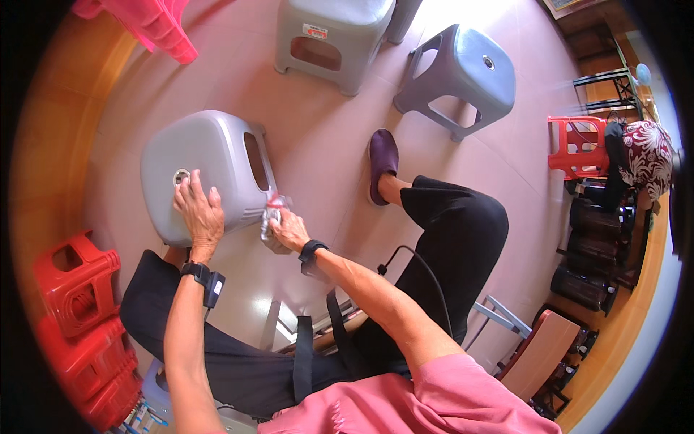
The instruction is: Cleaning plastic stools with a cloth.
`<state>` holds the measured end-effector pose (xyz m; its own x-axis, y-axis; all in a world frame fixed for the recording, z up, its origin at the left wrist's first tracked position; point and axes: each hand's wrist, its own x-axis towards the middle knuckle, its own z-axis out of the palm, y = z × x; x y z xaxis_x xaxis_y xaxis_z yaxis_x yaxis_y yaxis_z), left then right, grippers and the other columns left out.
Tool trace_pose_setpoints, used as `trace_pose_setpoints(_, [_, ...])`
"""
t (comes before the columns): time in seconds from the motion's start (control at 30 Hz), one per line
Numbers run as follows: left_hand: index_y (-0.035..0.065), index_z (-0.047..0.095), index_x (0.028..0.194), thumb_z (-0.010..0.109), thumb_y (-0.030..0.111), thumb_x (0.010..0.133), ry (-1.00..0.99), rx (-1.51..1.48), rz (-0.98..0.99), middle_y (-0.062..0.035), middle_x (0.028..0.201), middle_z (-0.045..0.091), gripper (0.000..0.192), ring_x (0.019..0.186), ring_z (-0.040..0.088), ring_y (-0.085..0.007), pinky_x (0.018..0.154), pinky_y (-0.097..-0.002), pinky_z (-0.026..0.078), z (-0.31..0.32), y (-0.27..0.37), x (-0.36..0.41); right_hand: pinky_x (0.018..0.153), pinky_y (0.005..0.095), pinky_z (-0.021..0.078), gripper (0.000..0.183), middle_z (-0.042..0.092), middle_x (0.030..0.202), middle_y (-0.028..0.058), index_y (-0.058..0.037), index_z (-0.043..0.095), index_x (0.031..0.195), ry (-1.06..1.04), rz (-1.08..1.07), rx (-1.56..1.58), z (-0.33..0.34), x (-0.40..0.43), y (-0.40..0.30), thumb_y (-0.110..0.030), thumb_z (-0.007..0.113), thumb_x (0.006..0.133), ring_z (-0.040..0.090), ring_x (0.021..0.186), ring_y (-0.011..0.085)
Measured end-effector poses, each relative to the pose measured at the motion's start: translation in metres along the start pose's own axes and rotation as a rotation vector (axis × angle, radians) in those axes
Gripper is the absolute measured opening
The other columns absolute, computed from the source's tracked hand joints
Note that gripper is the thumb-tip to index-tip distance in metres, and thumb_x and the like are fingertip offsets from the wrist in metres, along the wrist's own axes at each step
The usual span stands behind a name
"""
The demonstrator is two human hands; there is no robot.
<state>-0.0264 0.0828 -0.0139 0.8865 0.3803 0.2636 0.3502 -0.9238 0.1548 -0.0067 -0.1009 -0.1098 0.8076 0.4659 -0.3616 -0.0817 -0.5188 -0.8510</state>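
A grey plastic stool (173, 144) stands upright on the floor before me at the left. My left hand (201, 212) rests flat on its seat, fingers spread, with the fingertips by the round badge (181, 177). At the stool's near right leg, my right hand (291, 230) grips a crumpled light cloth (269, 217) with a red patch. The cloth presses against or lies very close to the leg; its edges are blurred. Part of the cloth is hidden behind my fingers. Both wrists wear black straps.
Two more grey stools (331, 54) (477, 81) stand ahead on the tiled floor (325, 141). A pink plastic stool (157, 24) is at upper left. Stacked red stools (81, 293) line the left side. Dark containers (602, 244) and a red stool (577, 146) stand at right.
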Motion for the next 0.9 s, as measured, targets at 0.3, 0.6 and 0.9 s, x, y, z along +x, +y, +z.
trace_pose_setpoints(0.3, [0.0039,0.039,0.131,0.052,0.021,0.083,-0.050,0.024,-0.042,-0.0225,0.124,0.042,0.053,0.120,0.034,-0.0420,0.100,-0.0529,0.025,-0.005,0.001,0.000,0.085,0.0492,0.0443,0.040,0.060,0.099,0.0277,-0.0024,0.055,0.110,0.192,0.066,-0.006,-0.057,0.131,-0.023,-0.025,0.047,0.078,0.057,0.092,0.0429])
trace_pose_setpoints(0.6, [0.0042,0.038,0.133,0.050,0.020,0.084,-0.091,0.001,-0.070,-0.0163,0.129,0.044,0.052,0.124,0.033,-0.0380,0.104,-0.0501,0.021,-0.006,0.008,0.002,0.087,0.0491,0.0433,0.036,0.059,0.104,0.0281,-0.0044,0.053,0.113,0.013,-0.053,-0.004,-0.024,0.235,-0.010,-0.017,0.048,0.079,0.054,0.101,0.0442])
trace_pose_setpoints(0.9, [0.0047,0.038,0.132,0.053,0.020,0.081,-0.052,-0.001,-0.034,-0.0206,0.125,0.041,0.055,0.120,0.034,-0.0408,0.100,-0.0528,0.025,-0.002,0.003,0.002,0.086,0.0476,0.0455,0.045,0.061,0.102,0.0260,-0.0138,0.049,0.122,-0.218,0.094,-0.170,0.001,0.124,0.092,-0.011,0.049,0.077,0.056,0.100,0.0427])
